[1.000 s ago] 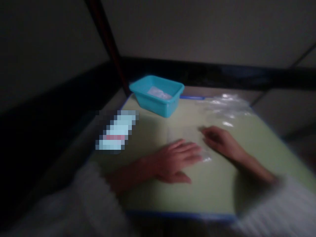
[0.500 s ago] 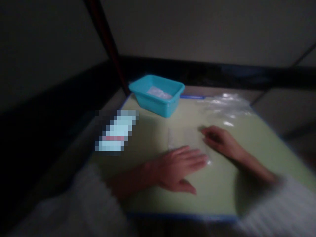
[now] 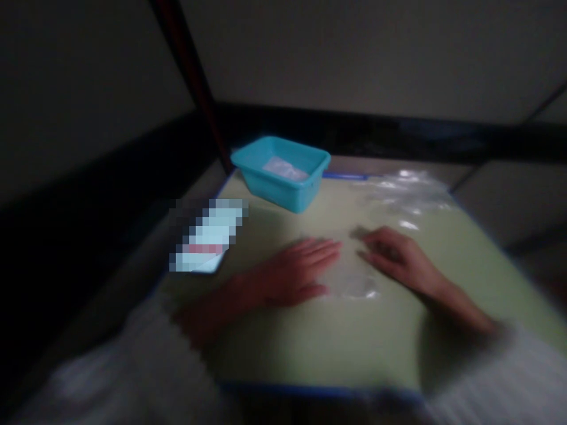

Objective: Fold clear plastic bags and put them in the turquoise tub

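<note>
Clear bag: lies flat on the table, roughly in front of the person, between the two hands; the clear bag [image 3: 354,280] is partly covered by the left hand, with its near edge catching a little light
Left hand: palm down, fingers stretched out flat with the thumb spread away from them; the left hand [image 3: 296,271] lies over the left part of the bag, not closed around anything
Right hand: rests on its side, fingers half curled; the right hand [image 3: 394,257] has its fingertips at the right side of the bag, and blur prevents telling whether they have hold of the film
Bag against grip: beneath the left fingers, just beside the right fingertips
Table: yellow-green top with a blue edge; the table [image 3: 310,354] carries all items listed
Tub: blue; the tub [image 3: 270,186] stands upright beyond the left hand, with a whitish item [image 3: 286,168] inside, too blurred to identify
Plastic pile: clear, shiny; the plastic pile [image 3: 410,192] lies at the far right, beyond the right hand
Phone: the phone [image 3: 212,236], largely pixelated, lies at the left side, apart from the bag
</note>
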Motion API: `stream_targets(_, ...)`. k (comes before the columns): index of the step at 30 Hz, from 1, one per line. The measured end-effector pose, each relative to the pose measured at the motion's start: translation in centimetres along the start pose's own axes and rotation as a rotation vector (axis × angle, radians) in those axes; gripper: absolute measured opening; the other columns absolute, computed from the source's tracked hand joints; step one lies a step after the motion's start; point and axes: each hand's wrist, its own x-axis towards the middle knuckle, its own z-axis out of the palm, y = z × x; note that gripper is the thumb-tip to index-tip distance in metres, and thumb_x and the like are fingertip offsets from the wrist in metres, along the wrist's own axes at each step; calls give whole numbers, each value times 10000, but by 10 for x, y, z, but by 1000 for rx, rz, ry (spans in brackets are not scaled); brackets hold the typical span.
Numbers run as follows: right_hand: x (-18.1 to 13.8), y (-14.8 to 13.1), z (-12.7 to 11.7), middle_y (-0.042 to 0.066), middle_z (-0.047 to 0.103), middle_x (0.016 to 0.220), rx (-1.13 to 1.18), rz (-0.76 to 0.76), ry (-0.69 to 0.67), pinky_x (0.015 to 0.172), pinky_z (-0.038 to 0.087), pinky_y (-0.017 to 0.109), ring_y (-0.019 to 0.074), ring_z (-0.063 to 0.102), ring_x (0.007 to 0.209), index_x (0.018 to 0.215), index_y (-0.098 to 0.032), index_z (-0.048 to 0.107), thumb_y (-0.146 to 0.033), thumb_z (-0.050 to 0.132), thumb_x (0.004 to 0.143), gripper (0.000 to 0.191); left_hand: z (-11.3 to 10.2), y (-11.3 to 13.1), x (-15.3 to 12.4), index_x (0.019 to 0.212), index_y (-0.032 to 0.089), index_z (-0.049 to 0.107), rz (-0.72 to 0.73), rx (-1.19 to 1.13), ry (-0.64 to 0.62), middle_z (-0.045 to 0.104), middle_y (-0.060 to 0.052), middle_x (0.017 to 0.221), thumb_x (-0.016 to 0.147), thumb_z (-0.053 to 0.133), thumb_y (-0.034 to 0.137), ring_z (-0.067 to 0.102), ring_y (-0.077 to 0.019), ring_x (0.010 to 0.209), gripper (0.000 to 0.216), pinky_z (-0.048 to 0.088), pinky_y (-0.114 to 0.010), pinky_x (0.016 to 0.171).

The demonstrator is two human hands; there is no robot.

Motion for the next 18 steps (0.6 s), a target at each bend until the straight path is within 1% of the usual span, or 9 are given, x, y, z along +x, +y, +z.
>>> stream_targets(3,-2,-3,-4,93,608,1101,-30,-153,-33,874,466,388,251,577,1020,1101,-229,604,-366,606,839,295,-3,-7,-3,1422,103,299,-64,19,1,243,-153,1508,933,372,430,185,-245,1414,593,118,-418,1153)
stream_targets(5,-2,-1,-4,95,584,1209,-40,-231,-107,962,417,419,270,521,1142,1208,-246,560,-397,627,823,419,-1,-9,-4,1431,91,274,-93,29,-22,233,-160,1510,927,380,460,177,-252,1415,633,107,-412,1152)
stream_targets(8,-3,8,0,109,514,1343,-66,-302,-225,1039,337,469,289,427,1262,1334,-243,461,-463,659,782,627,3,-12,-6,1451,88,210,-109,57,-71,197,-163,1522,909,376,534,139,-248,1424,721,82,-401,1151)
stream_targets(10,-3,14,3,117,462,1402,-92,-317,-276,1072,269,521,307,365,1314,1381,-243,405,-512,670,751,734,5,-14,-7,1458,84,178,-105,80,-99,166,-164,1529,895,358,583,108,-243,1429,773,68,-393,1150)
stream_targets(13,-4,20,4,114,403,1453,-130,-289,-328,1089,178,583,324,292,1359,1424,-258,336,-552,657,740,810,6,-18,-8,1460,79,169,-93,110,-127,132,-165,1535,868,326,647,71,-242,1433,835,50,-388,1150)
stream_targets(15,-5,22,4,106,366,1477,-142,-273,-343,1096,146,592,324,246,1380,1442,-269,299,-558,651,741,836,5,-20,-9,1464,88,163,-90,125,-138,113,-161,1539,843,319,683,49,-246,1435,874,37,-396,1149)
stream_targets(18,-7,22,3,92,339,1493,-146,-269,-341,1106,139,581,319,209,1393,1455,-288,263,-557,660,732,868,1,-22,-10,1472,108,135,-114,136,-183,78,-152,1544,806,328,724,22,-255,1435,928,18,-417,1144)
